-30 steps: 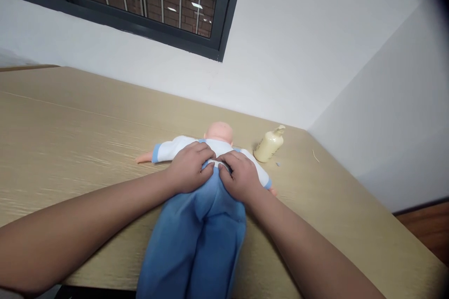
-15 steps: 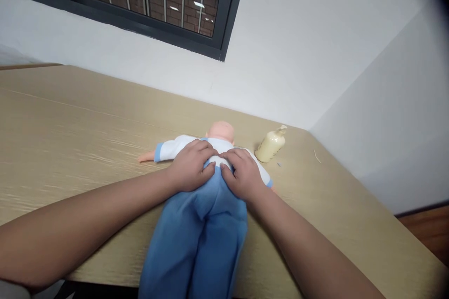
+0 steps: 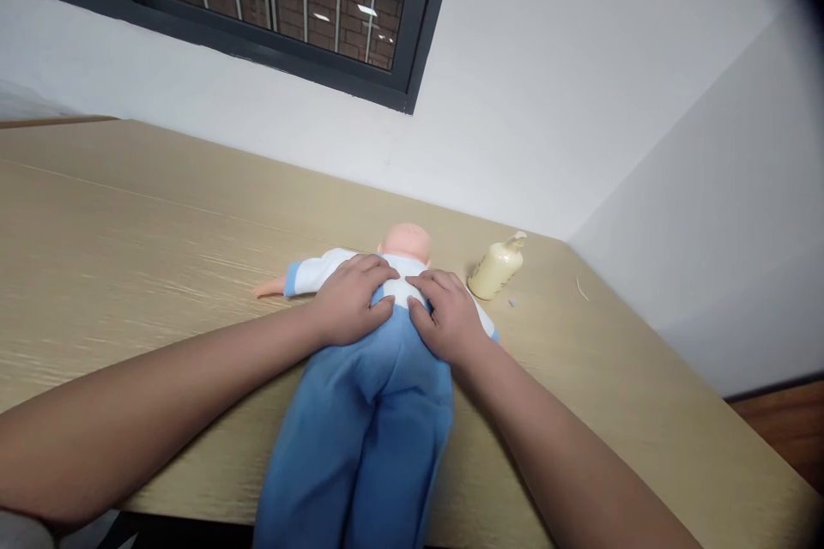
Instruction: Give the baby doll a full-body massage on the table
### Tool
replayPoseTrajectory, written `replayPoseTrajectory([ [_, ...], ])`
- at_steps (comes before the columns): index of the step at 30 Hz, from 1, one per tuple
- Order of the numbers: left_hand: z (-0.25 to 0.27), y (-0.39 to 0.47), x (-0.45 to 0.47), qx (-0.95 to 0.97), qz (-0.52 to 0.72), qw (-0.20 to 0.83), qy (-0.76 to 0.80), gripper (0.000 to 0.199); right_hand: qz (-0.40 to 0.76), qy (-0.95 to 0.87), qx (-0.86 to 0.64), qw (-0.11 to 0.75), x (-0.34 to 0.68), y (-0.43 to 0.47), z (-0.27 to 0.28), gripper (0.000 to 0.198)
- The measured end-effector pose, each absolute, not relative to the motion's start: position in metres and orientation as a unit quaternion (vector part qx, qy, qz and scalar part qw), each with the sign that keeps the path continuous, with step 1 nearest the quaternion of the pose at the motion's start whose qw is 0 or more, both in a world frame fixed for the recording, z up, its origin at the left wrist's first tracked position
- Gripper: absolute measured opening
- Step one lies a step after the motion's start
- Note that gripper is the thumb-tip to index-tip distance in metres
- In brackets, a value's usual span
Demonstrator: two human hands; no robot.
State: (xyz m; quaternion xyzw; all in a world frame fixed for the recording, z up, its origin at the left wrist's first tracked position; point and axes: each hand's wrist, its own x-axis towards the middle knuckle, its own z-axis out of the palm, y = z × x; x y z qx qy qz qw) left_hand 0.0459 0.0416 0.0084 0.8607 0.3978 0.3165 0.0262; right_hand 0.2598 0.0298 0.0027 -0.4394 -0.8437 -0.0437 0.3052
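Note:
A baby doll (image 3: 366, 395) in a white top with blue cuffs and blue trousers lies face down on the table, its bald head toward the wall and its legs toward me. My left hand (image 3: 356, 296) rests flat on the left side of its back, fingers extended and thumb apart. On the right side of the back lies my right hand (image 3: 449, 310), likewise with fingers stretched out. A narrow strip of white cloth shows between the two hands. The doll's left-lying arm sticks out sideways; the other is mostly covered by my right hand and forearm.
A cream pump bottle (image 3: 496, 269) stands on the wooden table (image 3: 160, 214), right of the doll's head. Close by lie a small bluish scrap (image 3: 512, 302) and a thin pale strand (image 3: 582, 288). Behind the table rise a white wall (image 3: 515, 103) and a barred window (image 3: 335, 0).
My hands have drawn slightly apart, widening the gap over the doll's back. Both still rest on it, and the doll lies in the same place.

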Motion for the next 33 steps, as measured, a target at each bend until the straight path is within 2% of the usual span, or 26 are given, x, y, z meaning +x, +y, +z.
replayPoseTrajectory([
  [8,0.005,0.041,0.045,0.861,0.309,0.009,0.403,0.051,-0.082,-0.830,-0.452,0.316,0.260,0.029,-0.002,0.046],
  [14,0.011,0.045,0.046,0.866,0.289,0.024,0.407,0.044,-0.064,-0.833,-0.459,0.302,0.262,0.034,-0.001,0.039],
  [20,0.004,0.047,0.043,0.872,0.279,0.032,0.401,0.058,-0.056,-0.827,-0.486,0.277,0.264,0.035,-0.005,0.056],
  [25,0.008,0.053,0.039,0.884,0.257,0.060,0.386,0.054,-0.005,-0.818,-0.515,0.256,0.263,0.038,0.001,0.053],
  [30,0.012,0.052,0.039,0.872,0.275,0.063,0.400,0.054,-0.012,-0.809,-0.509,0.295,0.263,0.040,-0.002,0.048],
  [33,0.014,0.043,0.040,0.856,0.296,0.003,0.425,0.049,-0.062,-0.803,-0.479,0.349,0.266,0.039,-0.005,0.041],
])
